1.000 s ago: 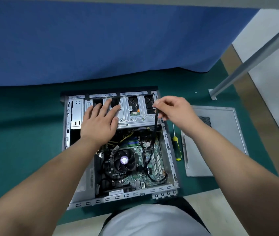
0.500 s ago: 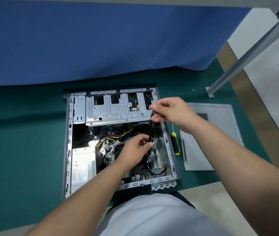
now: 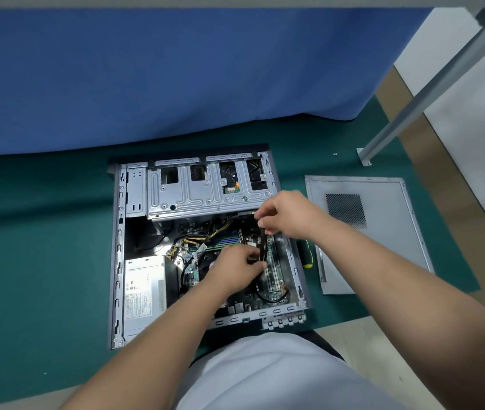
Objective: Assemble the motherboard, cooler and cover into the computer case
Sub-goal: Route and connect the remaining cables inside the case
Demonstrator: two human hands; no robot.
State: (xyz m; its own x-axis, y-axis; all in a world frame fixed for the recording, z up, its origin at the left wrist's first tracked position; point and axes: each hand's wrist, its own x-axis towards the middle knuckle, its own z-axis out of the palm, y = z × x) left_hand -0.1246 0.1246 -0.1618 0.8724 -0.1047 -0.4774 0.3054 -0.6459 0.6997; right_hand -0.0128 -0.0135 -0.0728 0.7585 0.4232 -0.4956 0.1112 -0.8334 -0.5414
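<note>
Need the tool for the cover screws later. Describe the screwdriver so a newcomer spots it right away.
Start at the open computer case lying on the green mat, then look to the flat grey side cover on its right. The screwdriver lies in the narrow gap between them, partly hidden under the right forearm. Its black and yellow handle is the only bright thing among grey metal.

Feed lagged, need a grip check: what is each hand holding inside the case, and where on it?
Both hold the black cable: the right hand pinches its upper end, the left hand pinches it lower down, above the motherboard.
</note>
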